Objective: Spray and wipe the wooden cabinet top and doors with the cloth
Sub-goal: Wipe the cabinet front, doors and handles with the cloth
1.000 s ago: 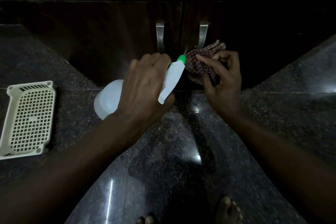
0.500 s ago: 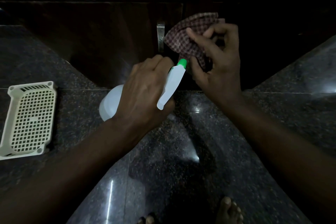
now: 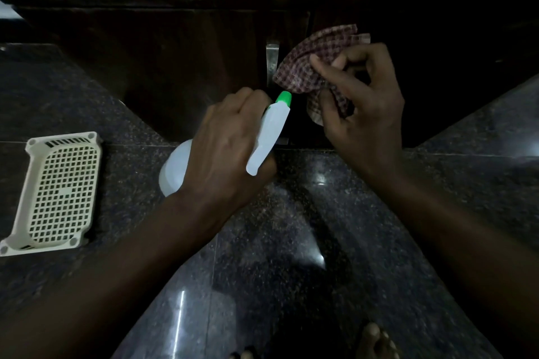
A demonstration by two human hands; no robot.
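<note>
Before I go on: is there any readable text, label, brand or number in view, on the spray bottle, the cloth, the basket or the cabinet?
None can be read.
Spray bottle in the left hand: plain white with a green nozzle, no label showing.
Checked cloth in the right hand: pattern only.
Basket: bare grid.
Cabinet doors: too dark to tell, no marking visible.

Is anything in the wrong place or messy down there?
One thing stands out: a white plastic basket lies upside down on the dark granite floor, left of the cabinet doors. Nothing looks spilled or broken. The left hand holds the spray bottle; the right hand holds the checked cloth.
</note>
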